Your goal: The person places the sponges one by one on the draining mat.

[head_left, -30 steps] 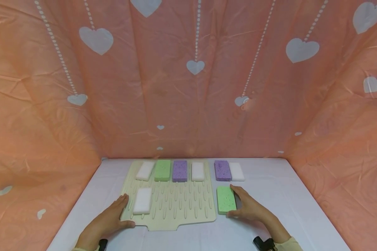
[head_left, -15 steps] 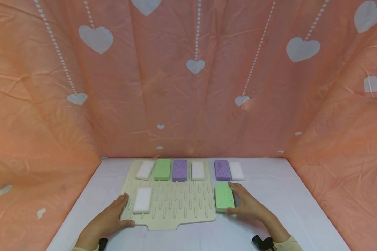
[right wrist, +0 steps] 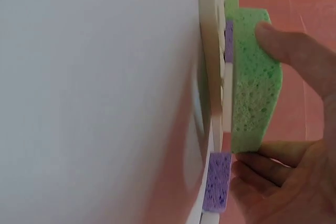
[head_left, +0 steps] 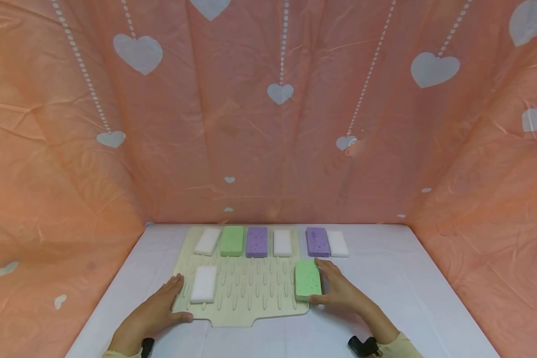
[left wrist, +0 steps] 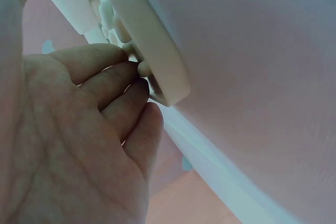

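Note:
My right hand (head_left: 340, 288) holds a green sponge (head_left: 308, 280) by its two ends, thumb at the near end and fingers at the far end. In the right wrist view this green sponge (right wrist: 254, 82) is raised over the right edge of a cream ridged mat (head_left: 259, 308). My left hand (head_left: 158, 306) rests at the mat's near left corner, thumb at the front edge. In the left wrist view the fingers (left wrist: 123, 98) lie fairly straight against the mat's edge (left wrist: 157, 51). A white sponge (head_left: 203, 284) lies on the mat beside that hand.
Along the mat's far side lie a white sponge (head_left: 207, 241), a green one, a purple sponge (head_left: 257, 242) and another white one. Right of the mat, a second purple sponge (head_left: 317, 241) and a white sponge (head_left: 338, 243) sit on the white table (head_left: 407, 298). An orange curtain (head_left: 277, 149) encloses the table.
My right hand has moved left with the green sponge, from the table beside the mat to over the mat's right edge. The left hand has stayed at the mat's corner.

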`<control>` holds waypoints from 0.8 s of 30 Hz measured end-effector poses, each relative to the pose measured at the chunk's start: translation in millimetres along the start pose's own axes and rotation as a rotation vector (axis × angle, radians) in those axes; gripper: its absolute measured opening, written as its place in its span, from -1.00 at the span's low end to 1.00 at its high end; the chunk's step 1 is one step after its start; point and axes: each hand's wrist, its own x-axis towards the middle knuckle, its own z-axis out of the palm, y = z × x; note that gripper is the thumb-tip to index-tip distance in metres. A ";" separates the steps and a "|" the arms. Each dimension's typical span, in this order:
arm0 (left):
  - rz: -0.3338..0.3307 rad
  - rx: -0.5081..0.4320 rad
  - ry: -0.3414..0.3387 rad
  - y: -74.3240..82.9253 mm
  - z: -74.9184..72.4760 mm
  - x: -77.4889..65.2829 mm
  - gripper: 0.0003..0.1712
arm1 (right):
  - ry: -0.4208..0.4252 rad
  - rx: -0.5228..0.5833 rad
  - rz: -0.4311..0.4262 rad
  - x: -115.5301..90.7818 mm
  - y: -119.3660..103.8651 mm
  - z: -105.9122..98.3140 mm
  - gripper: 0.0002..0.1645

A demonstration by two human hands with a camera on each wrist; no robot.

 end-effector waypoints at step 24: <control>0.011 0.031 0.019 -4.6 3.3 1.7 0.45 | -0.027 0.032 -0.105 24.2 -36.7 37.9 0.37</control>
